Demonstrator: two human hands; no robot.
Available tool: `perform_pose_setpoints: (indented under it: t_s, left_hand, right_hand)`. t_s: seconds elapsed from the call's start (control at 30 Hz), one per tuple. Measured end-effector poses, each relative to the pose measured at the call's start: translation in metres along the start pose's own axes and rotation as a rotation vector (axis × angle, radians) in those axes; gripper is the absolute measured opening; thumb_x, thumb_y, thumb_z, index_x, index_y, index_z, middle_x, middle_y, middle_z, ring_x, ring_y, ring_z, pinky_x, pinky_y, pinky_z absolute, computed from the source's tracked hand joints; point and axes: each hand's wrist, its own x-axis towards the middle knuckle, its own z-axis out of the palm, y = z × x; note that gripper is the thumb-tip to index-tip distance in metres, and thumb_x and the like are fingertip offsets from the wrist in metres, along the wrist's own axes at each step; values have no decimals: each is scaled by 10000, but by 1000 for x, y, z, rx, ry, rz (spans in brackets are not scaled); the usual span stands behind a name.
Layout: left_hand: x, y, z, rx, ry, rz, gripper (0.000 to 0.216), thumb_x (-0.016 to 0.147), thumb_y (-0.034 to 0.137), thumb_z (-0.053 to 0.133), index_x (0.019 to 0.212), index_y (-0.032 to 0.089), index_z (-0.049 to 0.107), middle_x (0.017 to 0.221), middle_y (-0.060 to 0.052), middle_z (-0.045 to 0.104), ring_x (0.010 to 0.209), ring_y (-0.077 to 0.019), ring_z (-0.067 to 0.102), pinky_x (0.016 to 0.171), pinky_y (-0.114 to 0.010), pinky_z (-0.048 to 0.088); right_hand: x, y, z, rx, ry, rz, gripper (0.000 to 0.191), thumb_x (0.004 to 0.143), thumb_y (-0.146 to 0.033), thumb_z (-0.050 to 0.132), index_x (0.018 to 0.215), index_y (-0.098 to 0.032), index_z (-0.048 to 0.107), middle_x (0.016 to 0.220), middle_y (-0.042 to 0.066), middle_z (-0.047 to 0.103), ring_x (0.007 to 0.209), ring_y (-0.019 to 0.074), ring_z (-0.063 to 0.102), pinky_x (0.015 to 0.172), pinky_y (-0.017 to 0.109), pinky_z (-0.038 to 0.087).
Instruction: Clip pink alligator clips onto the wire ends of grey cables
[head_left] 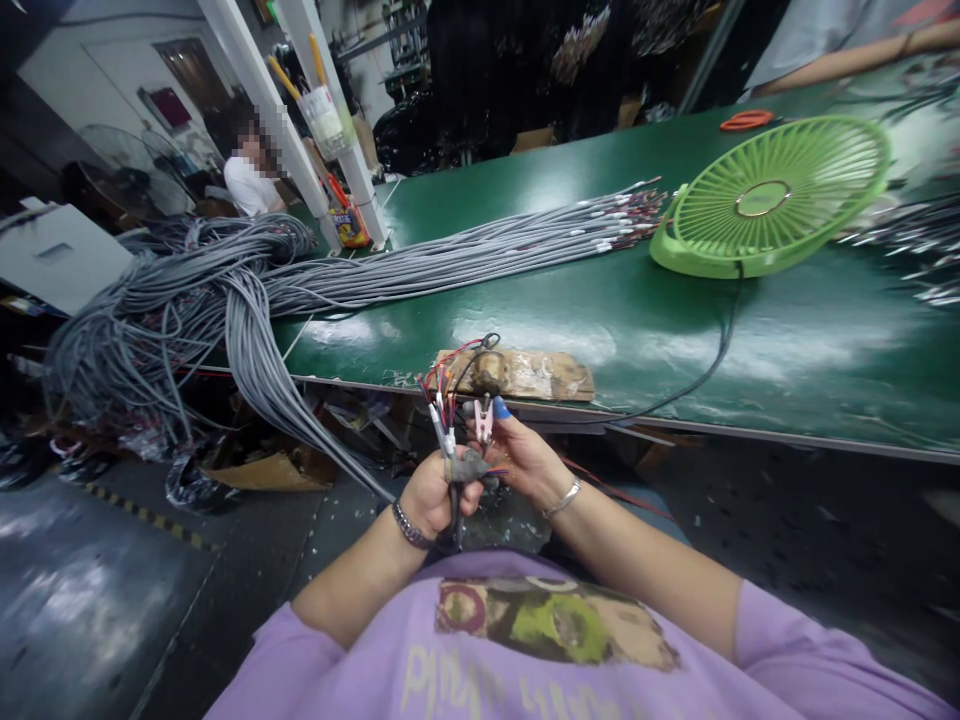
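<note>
My left hand (433, 497) is closed around the ends of several grey cables (345, 462), its fingertips wrapped in something grey. White sleeves and thin coloured wires (444, 400) fan upward from the grip, and a few wire tips point right. Close beside it, my right hand (531, 462) pinches a small pink clip-like tool (484, 425); its exact kind is unclear. Blue tape (501, 408) covers one fingertip of that hand. Behind the hands, a worn wooden block (547, 374) lies at the edge of the green table (480, 318), with a loop of dark wire on it.
Long grey cables (420, 262) lie across the table and pile up (150, 330) on the left. To the right stands a green fan (772, 200) with a black cord (720, 350). A white post (337, 130) rises behind. Other people are at the far left and upper right.
</note>
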Motion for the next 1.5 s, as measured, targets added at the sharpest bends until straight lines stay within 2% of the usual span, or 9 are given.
perform_pose_setpoints:
  t_s: [0.13, 0.37, 0.57, 0.7, 0.83, 0.93, 1.07, 1.2, 1.5]
  left_hand:
    - [0, 1, 3, -6, 18, 13, 318, 458, 223, 785, 642, 183, 529, 408, 40, 502, 310, -76, 405, 297, -169, 231]
    - [-6, -1, 4, 62, 17, 96, 327, 462, 305, 801, 592, 179, 528, 341, 42, 476, 279, -69, 377, 292, -167, 232]
    - [-20, -12, 9, 185, 100, 222, 407, 480, 421, 831, 576, 167, 528, 355, 31, 506, 269, -62, 384, 299, -175, 267]
    - [-22, -17, 13, 187, 189, 315, 416, 488, 436, 826, 576, 171, 518, 379, 33, 526, 288, -67, 409, 315, -179, 301]
    - [-21, -19, 15, 207, 265, 378, 401, 503, 435, 810, 549, 170, 512, 398, 26, 542, 301, -70, 429, 323, -181, 314]
    - [-20, -22, 14, 243, 284, 393, 389, 522, 425, 797, 518, 173, 500, 399, 20, 542, 307, -78, 441, 331, -193, 335]
    - [-20, -25, 12, 262, 288, 382, 388, 525, 431, 794, 524, 177, 500, 400, 16, 547, 313, -86, 451, 338, -200, 346]
    - [-19, -28, 11, 254, 305, 394, 402, 534, 454, 795, 536, 180, 501, 413, 13, 556, 316, -88, 452, 339, -204, 345]
    - [-21, -33, 11, 217, 382, 484, 408, 566, 486, 788, 542, 174, 526, 435, 12, 561, 340, -90, 465, 368, -214, 368]
  right_hand:
    - [0, 1, 2, 19, 18, 23, 266, 712, -457, 766, 702, -210, 668, 643, -13, 630, 538, 116, 509, 560, 251, 446]
    - [-2, 4, -5, -32, -97, 24, 403, 752, -606, 656, 768, -204, 663, 706, 4, 624, 590, 118, 522, 574, 243, 436]
    - [-12, -1, -3, -46, -162, 54, 381, 755, -575, 663, 817, -199, 674, 735, 8, 632, 580, 100, 501, 555, 220, 417]
    - [-15, -5, -1, -131, -153, 6, 308, 734, -496, 706, 742, -192, 662, 713, 15, 640, 561, 103, 488, 531, 229, 400]
    - [-21, -5, -3, -299, -148, 7, 396, 650, -542, 751, 732, -168, 650, 659, 12, 626, 548, 110, 507, 507, 236, 374]
    - [-30, -6, -4, -464, -158, -16, 422, 563, -500, 827, 709, -158, 627, 629, -13, 608, 547, 97, 497, 523, 232, 349]
    - [-40, -9, -2, -599, -162, -64, 399, 548, -455, 844, 673, -155, 613, 583, -35, 584, 530, 81, 442, 538, 238, 313]
    - [-43, -5, 0, -632, -127, -130, 404, 550, -476, 833, 646, -167, 591, 563, -38, 577, 522, 89, 443, 537, 250, 323]
    - [-47, 19, -1, -510, -34, -176, 363, 656, -477, 769, 637, -202, 534, 497, -40, 554, 481, 114, 472, 513, 261, 349]
